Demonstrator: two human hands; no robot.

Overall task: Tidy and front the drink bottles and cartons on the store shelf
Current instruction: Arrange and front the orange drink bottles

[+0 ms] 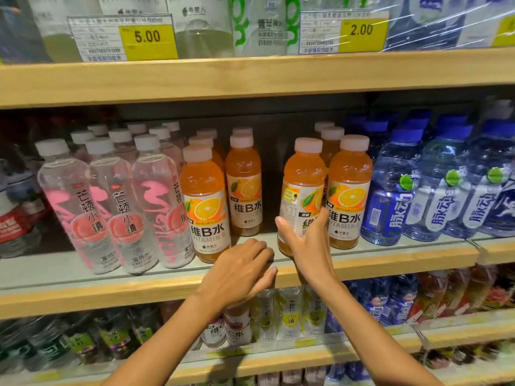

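On the middle shelf (390, 256) stand several orange vitamin drink bottles. My right hand (303, 240) grips the lower part of one orange bottle (302, 174), whose label is turned partly sideways. Touching its right side is another orange bottle (349, 190), label facing front. My left hand (239, 270) rests on the shelf's front edge with fingers loosely bent, holding nothing. Left of it an orange bottle (204, 201) stands at the front, and a second orange bottle (243, 185) stands further back. A gap lies between that one and the gripped bottle.
Clear bottles with pink labels (117, 207) fill the left of the shelf, blue water bottles (434, 185) the right. The wooden shelf above (250, 76) carries price tags (149, 37). Lower shelves (278, 358) hold more drinks.
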